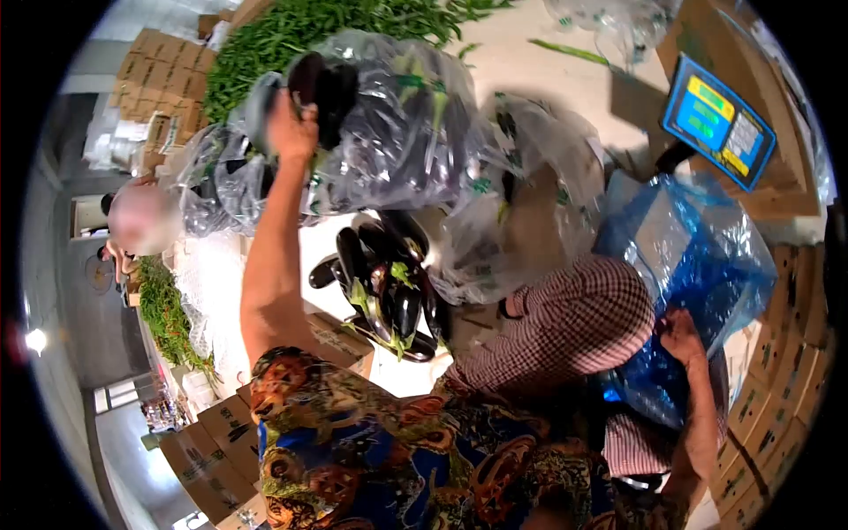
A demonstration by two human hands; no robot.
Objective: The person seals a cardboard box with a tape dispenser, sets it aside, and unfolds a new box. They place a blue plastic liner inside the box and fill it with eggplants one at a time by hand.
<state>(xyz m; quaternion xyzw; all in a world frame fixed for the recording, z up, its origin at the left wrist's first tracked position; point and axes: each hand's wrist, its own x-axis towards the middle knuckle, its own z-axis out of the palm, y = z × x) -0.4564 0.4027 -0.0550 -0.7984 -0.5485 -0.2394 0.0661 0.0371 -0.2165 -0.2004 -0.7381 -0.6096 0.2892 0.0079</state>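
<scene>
My left hand reaches out to the far left, its fingers closed round a dark purple eggplant, slightly blurred. Just beneath lie clear plastic bags filled with more eggplants. On the white surface nearer my body rests a loose pile of glossy eggplants with green stems. At the right, my right hand is closed on the edge of a blue plastic bag, which bulges beside my checked trouser leg. What the blue bag contains is hard to make out.
A heap of green peppers spreads behind the bags. A blue-framed sign or display stands at the upper right before cardboard. Stacked cartons line the right, with more boxes at lower left. Another person is at far left.
</scene>
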